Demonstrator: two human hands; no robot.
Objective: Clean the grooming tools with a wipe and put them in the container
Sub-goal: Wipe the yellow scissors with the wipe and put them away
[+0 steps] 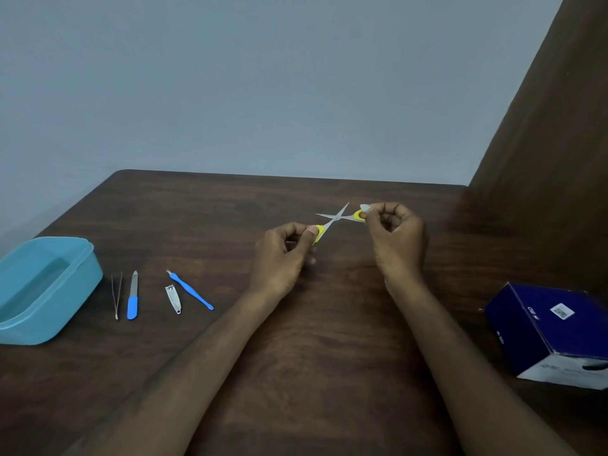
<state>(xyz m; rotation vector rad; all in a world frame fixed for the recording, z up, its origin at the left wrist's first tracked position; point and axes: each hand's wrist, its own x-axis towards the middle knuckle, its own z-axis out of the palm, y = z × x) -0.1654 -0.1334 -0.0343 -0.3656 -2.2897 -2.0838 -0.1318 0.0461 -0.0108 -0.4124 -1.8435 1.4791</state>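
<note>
I see the container (42,287) at the table's (329,324) left edge, with tweezers (116,294), nail file (133,296), clipper (173,299) and cuticle pusher (190,290) in a row to its right. Scissors (337,218) sit mid-table between both hands; box (552,334) far right.

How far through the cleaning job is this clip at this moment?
Early stage. Nothing shows inside the light blue plastic container. In hand: the yellow-handled scissors, spread open, gripped by the left hand and right hand, which also pinches a white wipe. Left on the dark wooden table: metal tweezers, blue-handled nail file, metal nail clipper, blue cuticle pusher.
</note>
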